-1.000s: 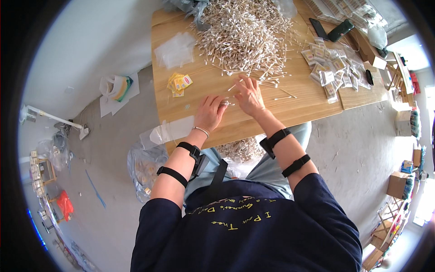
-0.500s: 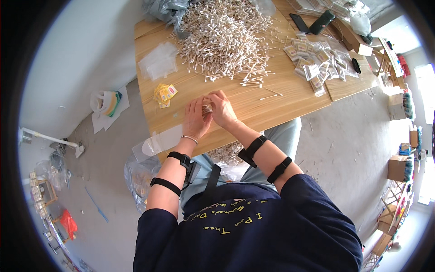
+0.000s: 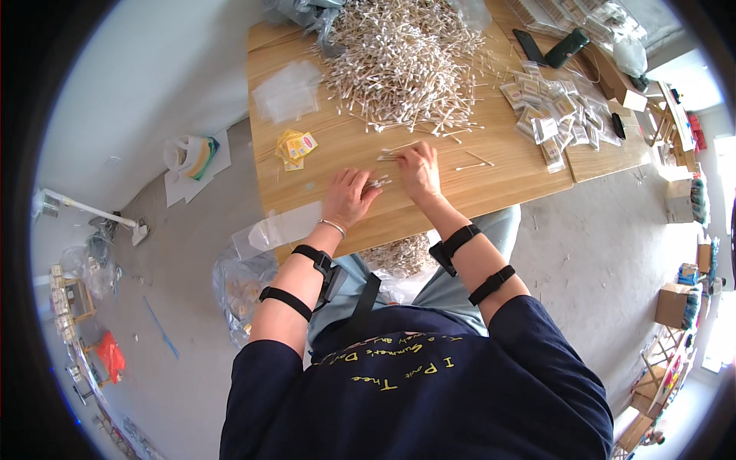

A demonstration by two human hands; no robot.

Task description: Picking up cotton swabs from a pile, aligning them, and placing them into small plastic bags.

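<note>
A bundle of cotton swabs [image 3: 376,183] sticks out of my left hand [image 3: 349,198], whose fingers are closed around it just above the table. My right hand [image 3: 419,173] is further right and a little farther away, its fingertips pinched on a few cotton swabs [image 3: 389,155] near the edge of the pile. That large heap of loose cotton swabs [image 3: 406,65] covers the far middle of the table. Two stray swabs [image 3: 477,160] lie right of my right hand. Left of my left hand is a small stack of yellow cards [image 3: 295,147].
Clear plastic bags [image 3: 288,92] lie on the wooden table [image 3: 491,192] at the left. Packed small bags [image 3: 556,111] are heaped at the right, near a phone [image 3: 529,47] and a dark green bottle [image 3: 567,47]. A clear sheet [image 3: 287,225] overhangs the near left edge.
My hands have come apart. The right hand has moved away to the right, toward the swab pile, and now pinches some swabs; the left still holds its bundle.
</note>
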